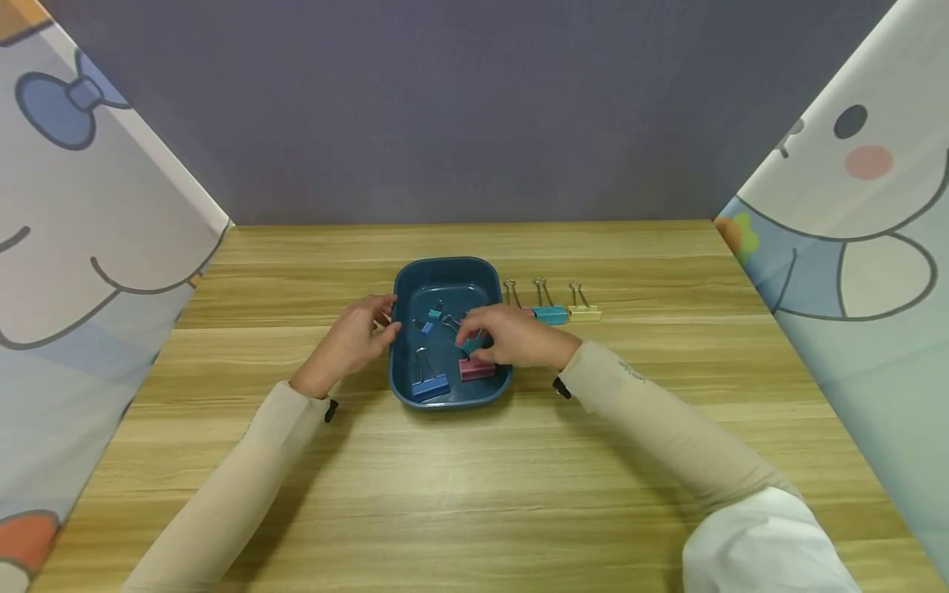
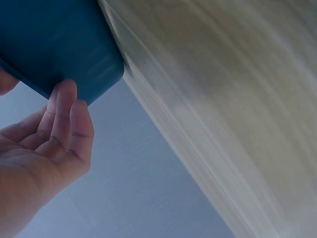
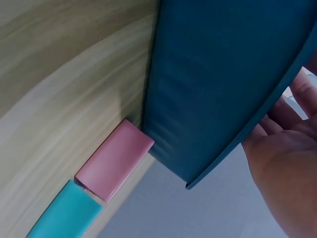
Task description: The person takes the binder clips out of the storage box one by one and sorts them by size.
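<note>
Mid-frame, the left hand (image 1: 352, 342) is resting loose fingers against the tray (image 1: 446, 272); the right hand (image 1: 515, 336) is hovering around a teal clip (image 1: 469, 347) inside, pinch unclear; gripping squarely seems best.

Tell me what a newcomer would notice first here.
Probably the blue tray on the wooden table, left hand at its left rim, right hand above loose binder clips inside. To its right, pink, turquoise and yellow binder clips form a row. Big cartoon figures appear at both sides.
</note>
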A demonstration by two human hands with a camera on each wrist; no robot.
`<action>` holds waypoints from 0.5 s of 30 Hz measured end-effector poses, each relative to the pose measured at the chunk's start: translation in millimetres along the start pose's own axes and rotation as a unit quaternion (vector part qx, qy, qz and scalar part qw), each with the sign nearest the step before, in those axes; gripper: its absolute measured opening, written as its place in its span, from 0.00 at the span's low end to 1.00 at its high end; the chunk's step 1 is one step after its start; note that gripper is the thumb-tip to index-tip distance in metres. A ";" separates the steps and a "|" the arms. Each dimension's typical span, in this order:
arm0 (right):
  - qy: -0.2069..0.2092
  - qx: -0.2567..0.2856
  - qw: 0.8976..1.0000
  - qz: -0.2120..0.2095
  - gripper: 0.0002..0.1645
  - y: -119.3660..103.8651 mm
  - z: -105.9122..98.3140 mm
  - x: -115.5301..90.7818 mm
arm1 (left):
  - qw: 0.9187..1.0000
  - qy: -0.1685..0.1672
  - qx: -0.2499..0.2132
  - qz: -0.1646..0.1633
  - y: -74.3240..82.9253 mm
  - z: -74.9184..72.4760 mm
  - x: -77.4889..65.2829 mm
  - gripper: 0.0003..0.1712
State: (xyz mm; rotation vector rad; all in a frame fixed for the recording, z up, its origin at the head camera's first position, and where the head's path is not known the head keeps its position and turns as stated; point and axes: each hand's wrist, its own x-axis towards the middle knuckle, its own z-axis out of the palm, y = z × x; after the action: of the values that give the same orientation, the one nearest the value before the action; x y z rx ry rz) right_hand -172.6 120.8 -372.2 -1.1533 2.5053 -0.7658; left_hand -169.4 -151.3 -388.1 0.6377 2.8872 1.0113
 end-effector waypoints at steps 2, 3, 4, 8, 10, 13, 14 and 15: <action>-0.009 0.000 1.000 0.001 0.14 -1.6 0.9 0.9 | 1.000 0.000 0.000 -0.001 0.1 -0.3 0.2 0.27; -0.013 0.000 1.000 0.000 0.14 -2.7 1.4 1.5 | 1.000 0.000 -0.001 -0.001 0.1 -0.5 0.3 0.27; -0.018 0.002 1.000 -0.003 0.14 -3.7 2.2 2.6 | 1.000 -0.001 -0.001 -0.002 0.2 -0.5 0.4 0.27; -0.029 0.015 0.999 -0.027 0.13 -8.0 6.5 7.9 | 1.000 0.000 -0.004 -0.003 0.2 -0.9 0.5 0.27; -0.029 0.019 0.998 -0.043 0.14 -10.0 9.4 10.8 | 1.000 0.000 -0.005 -0.003 0.1 -1.0 0.5 0.27; -0.027 0.019 0.998 -0.061 0.14 -12.8 13.6 14.9 | 1.000 -0.001 -0.006 -0.003 0.2 -1.1 0.5 0.27; -0.028 0.016 0.997 -0.065 0.14 -13.8 14.9 16.2 | 1.000 -0.002 -0.006 -0.003 0.2 -1.1 0.6 0.27; -0.030 0.013 0.997 -0.067 0.13 -14.9 16.1 17.5 | 1.000 -0.003 -0.007 -0.004 0.4 -1.0 0.6 0.27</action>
State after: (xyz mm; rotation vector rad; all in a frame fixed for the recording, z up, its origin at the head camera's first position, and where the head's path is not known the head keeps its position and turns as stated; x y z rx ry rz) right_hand -167.4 93.7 -377.4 -1.3254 2.3824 -0.7836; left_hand -169.9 -151.4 -386.9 0.6269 2.8729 1.0268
